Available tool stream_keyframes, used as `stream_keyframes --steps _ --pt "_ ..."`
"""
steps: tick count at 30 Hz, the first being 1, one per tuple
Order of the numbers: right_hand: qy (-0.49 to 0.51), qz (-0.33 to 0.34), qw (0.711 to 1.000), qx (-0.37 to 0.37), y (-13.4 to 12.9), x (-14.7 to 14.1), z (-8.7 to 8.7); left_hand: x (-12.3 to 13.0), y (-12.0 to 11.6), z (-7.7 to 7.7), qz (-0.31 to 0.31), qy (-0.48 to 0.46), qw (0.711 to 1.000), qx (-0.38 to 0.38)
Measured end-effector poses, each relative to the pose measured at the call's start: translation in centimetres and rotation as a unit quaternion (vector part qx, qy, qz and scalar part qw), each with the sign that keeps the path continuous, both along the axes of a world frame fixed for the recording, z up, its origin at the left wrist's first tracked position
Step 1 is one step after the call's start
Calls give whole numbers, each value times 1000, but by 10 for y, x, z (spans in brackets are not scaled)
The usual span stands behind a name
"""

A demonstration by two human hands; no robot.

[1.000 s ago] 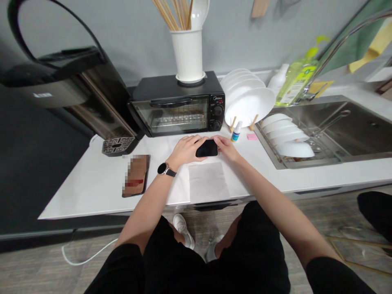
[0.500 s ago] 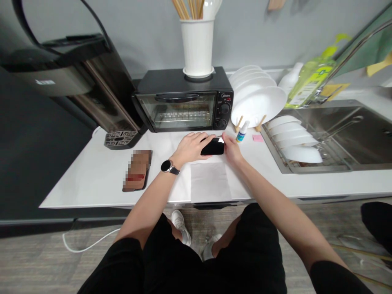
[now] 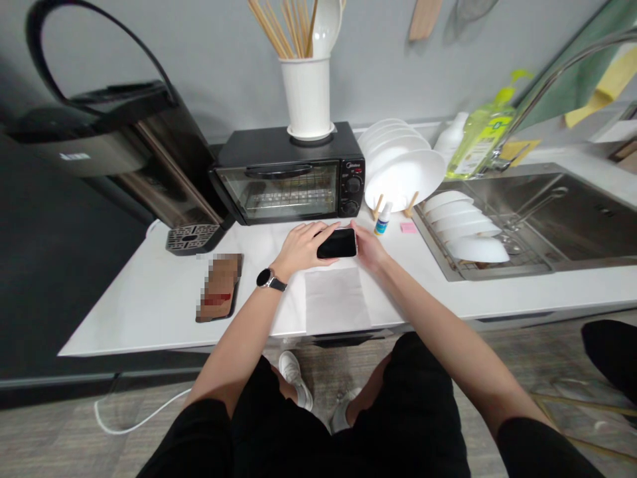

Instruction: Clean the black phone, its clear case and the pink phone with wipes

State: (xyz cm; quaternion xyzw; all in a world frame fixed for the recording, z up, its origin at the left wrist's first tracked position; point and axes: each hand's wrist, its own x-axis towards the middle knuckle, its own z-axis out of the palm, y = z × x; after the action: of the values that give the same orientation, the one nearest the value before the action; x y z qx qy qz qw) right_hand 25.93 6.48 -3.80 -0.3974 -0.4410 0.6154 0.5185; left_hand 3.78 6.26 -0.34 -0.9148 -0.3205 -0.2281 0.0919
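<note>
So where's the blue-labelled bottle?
In the head view, the bottle stands on the white counter, just beyond the right hand, left of a pink sticky note.

The control panel (image 3: 353, 182) of the black toaster oven (image 3: 279, 192) carries the brand "Midea" in small white letters above its knobs. The label on the green pump bottle (image 3: 480, 147) and the blue label on the small white bottle (image 3: 382, 220) are too small to read, and the brown flat case (image 3: 219, 287) is pixelated over, with only a red mark showing
</note>
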Motion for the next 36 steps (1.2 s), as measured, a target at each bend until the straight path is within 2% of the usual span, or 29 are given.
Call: stream_keyframes --steps 2,5,10,23,36 --pt "-7 -3 1000 5 -2 2 5 0 2 -1 16 -34 999 -11" --pt "0 37 999 18 -8 8 13 -4 6 -2 51 -93 994 -34" --pt "-2 111 992 55 -15 12 18 -14 10 1 56 -91 993 -45" --pt "-51 105 987 110 -10 3 9 -18 8 8 51 -15 998 -24" --pt "-24 110 986 122 -7 2 1 -19 10 8 67 -30 995 -71"
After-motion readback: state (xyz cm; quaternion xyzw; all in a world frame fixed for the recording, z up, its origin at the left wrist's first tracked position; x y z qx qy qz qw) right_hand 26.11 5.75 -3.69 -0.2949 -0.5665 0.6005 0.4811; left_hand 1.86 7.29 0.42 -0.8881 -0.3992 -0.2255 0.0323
